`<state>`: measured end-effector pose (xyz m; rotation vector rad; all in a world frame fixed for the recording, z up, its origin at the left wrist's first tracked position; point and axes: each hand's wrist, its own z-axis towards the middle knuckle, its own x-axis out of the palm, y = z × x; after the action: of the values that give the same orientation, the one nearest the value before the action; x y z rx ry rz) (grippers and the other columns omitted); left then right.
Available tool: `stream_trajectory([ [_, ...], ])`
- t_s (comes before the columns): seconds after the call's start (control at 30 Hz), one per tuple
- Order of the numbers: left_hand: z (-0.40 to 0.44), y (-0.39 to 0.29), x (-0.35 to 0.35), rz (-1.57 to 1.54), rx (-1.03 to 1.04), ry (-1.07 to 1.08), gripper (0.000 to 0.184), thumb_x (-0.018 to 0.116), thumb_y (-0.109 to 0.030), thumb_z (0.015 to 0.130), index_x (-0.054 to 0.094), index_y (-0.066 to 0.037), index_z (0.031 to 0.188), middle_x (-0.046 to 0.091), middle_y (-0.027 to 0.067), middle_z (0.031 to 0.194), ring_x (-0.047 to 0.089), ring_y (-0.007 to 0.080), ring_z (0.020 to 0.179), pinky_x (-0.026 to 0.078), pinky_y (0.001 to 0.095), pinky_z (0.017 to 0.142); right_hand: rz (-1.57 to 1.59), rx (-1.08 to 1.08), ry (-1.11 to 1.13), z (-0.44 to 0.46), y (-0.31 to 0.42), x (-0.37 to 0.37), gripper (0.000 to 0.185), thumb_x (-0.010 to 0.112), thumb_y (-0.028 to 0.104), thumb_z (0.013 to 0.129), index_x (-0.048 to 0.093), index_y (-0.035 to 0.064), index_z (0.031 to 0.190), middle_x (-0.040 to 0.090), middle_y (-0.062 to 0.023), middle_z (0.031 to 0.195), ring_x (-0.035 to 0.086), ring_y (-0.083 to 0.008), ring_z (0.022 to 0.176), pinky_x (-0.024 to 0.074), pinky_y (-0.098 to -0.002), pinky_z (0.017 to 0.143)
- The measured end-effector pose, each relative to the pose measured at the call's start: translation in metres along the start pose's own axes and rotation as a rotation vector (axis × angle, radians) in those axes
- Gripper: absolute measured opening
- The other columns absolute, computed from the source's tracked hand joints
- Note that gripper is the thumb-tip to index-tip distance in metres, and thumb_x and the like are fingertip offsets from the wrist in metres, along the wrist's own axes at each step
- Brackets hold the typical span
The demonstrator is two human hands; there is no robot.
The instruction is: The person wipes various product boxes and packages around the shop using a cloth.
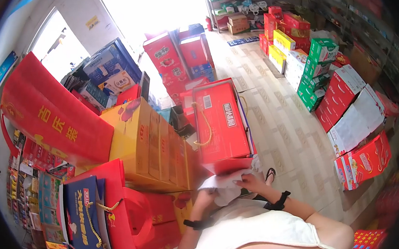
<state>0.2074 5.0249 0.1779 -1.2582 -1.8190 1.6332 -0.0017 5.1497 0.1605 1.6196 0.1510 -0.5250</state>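
Observation:
A white cloth (225,188) lies between my two hands, just below the near end of a large red box with a yellow rope handle (223,127). My right hand (250,182) pinches the cloth's edge with its fingers closed. On the cloth's other side is my left hand (206,198), partly covered by the cloth and blurred, so its fingers cannot be made out. Black bands circle both wrists. Stacked yellow boxes (149,142) stand to the left of the red box.
Red bags (58,112) and a navy gift bag (82,218) stand at the left. Across the tiled floor (286,155), red, green (315,75) and white boxes line the right side. Shelves (239,4) stand at the back, near a bright doorway.

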Motion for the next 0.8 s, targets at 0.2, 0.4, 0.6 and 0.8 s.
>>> stream_trajectory([
  [0.2, -0.003, -0.018, 0.007, 0.115, 0.138, -0.025, 0.057, 0.064, -0.001, 0.070, 0.047, 0.000, 0.124, 0.056, 0.0135, 0.115, 0.054, 0.0254, 0.106, 0.044, 0.0336, 0.091, 0.294, 0.131, -0.041, -0.006, 0.027, -0.011, 0.037, 0.067, 0.031, 0.085, 0.060, -0.0025, 0.072, 0.050, 0.0021, 0.060, 0.043, -0.0048, 0.060, 0.0377, -0.0248, 0.052],
  [0.4, 0.012, 0.031, -0.002, 0.631, 0.265, -0.251, 0.040, 0.060, -0.002, 0.075, 0.056, 0.001, 0.115, 0.064, 0.0113, 0.096, 0.061, 0.0244, 0.090, 0.048, 0.0335, 0.081, 0.122, 0.069, -0.034, -0.005, 0.030, -0.014, 0.038, 0.068, 0.031, 0.083, 0.060, -0.0025, 0.068, 0.049, -0.0023, 0.055, 0.045, -0.0067, 0.056, 0.0386, -0.0256, 0.051],
  [0.6, -0.006, 0.011, -0.014, 0.028, -0.181, -0.232, 0.033, 0.054, -0.018, 0.087, 0.058, 0.001, 0.114, 0.065, 0.0107, 0.098, 0.059, 0.0183, 0.091, 0.046, 0.0299, 0.079, 0.106, 0.035, -0.077, -0.004, 0.026, -0.013, 0.037, 0.069, 0.031, 0.083, 0.061, -0.0020, 0.068, 0.052, -0.0048, 0.055, 0.049, -0.0076, 0.055, 0.0398, -0.0261, 0.051],
  [0.8, -0.001, -0.036, -0.004, -0.800, -0.179, 0.084, 0.054, 0.065, -0.015, 0.081, 0.046, -0.005, 0.131, 0.055, 0.0078, 0.118, 0.052, 0.0172, 0.105, 0.044, 0.0312, 0.090, 0.137, 0.010, -0.011, -0.004, 0.032, -0.012, 0.035, 0.067, 0.031, 0.084, 0.062, -0.0014, 0.072, 0.053, -0.0032, 0.058, 0.048, -0.0072, 0.057, 0.0405, -0.0252, 0.053],
])
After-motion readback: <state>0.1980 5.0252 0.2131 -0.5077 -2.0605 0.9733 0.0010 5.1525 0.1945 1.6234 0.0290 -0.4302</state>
